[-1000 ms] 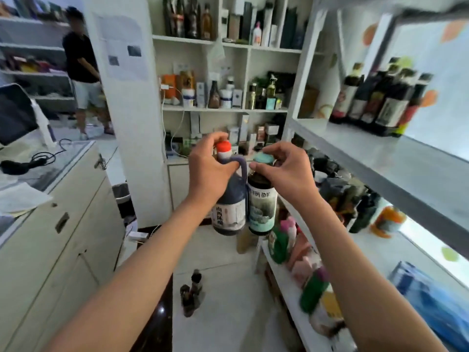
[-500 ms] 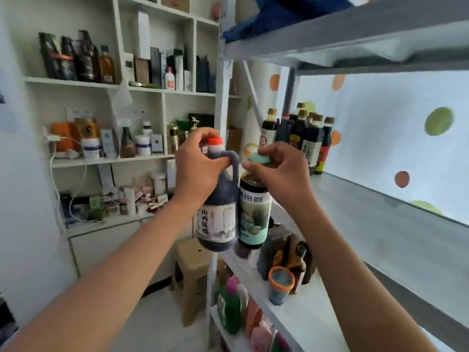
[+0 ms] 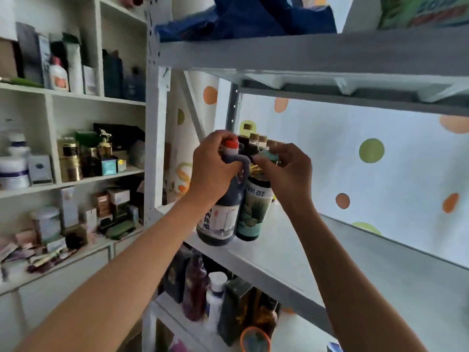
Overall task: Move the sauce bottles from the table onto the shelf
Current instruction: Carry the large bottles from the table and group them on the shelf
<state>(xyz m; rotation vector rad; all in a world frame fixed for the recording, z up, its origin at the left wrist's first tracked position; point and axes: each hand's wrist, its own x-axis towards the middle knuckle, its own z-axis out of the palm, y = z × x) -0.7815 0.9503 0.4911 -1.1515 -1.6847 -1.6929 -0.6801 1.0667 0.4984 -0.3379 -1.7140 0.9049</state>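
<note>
Left hand (image 3: 212,168) has its grip curled tight round the neck and looped handle of the dark vinegar bottle (image 3: 218,219), fingers wrapped just under the red cap (image 3: 231,144), and the right hand (image 3: 286,171) pinches the teal cap (image 3: 268,156) of the green-label bottle (image 3: 251,212) from above, fingertips closed on its top. Both bottles hang upright, side by side and touching, their bases right at the front edge of the grey metal shelf (image 3: 355,255); whether they rest on it or hang just clear, I cannot tell. The vinegar's white label reads, running down, 西陈醋, with a barcode panel beside it; the top character is hidden by the wrist. The other label shows 鲜 in white on dark, the character before it too blurred to be sure of, above a pale green landscape print. Just behind the hands, at the back corner of the same shelf, a cluster of dark bottles with tan caps (image 3: 256,138) stands upright against the polka-dot backdrop (image 3: 380,174). Above, the next metal shelf carries a blue bag (image 3: 248,19) and a green packet (image 3: 426,11) with lettering too cut off to read. Below, a lower tier holds more dark bottles (image 3: 195,288) and an orange-rimmed cup (image 3: 255,340). Off to the left, white cupboard shelves (image 3: 76,92) are packed with boxes, jars and tins, their writing too small to make out.
</note>
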